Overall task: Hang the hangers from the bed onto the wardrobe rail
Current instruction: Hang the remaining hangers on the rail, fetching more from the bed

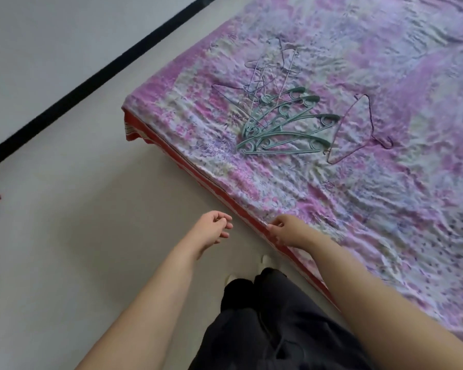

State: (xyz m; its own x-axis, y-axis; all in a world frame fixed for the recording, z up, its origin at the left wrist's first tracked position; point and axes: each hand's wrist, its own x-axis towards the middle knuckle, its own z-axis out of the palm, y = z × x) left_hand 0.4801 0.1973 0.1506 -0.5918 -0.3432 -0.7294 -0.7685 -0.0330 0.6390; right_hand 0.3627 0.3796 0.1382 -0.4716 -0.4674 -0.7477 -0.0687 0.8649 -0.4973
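Nearest the camera are the person's dark trousers [273,324] and pale shoes over a plain light floor [91,236]. Both forearms reach forward. The left hand [211,228] hangs above the floor with fingers loosely curled and grasping nothing. The right hand [286,231] sits at the edge of the bed [385,236], fingers relaxed and empty; whether they touch the purple-pink bedspread I cannot tell.

Farther on, well apart from both hands, the hangers lie on the bedspread: a fanned stack of green plastic hangers [286,129], a tangle of thin wire hangers [267,73] overlapping its far end, and a single dark wire hanger [358,126] just beside the stack on its right. No wardrobe rail is in view, and no box, basket or other container shows.

The likely trouble is the tangle: lifting one green hanger could drag interlocked wire ones along and drop them on the floor, and a wire hook may well snag the crinkled bedspread
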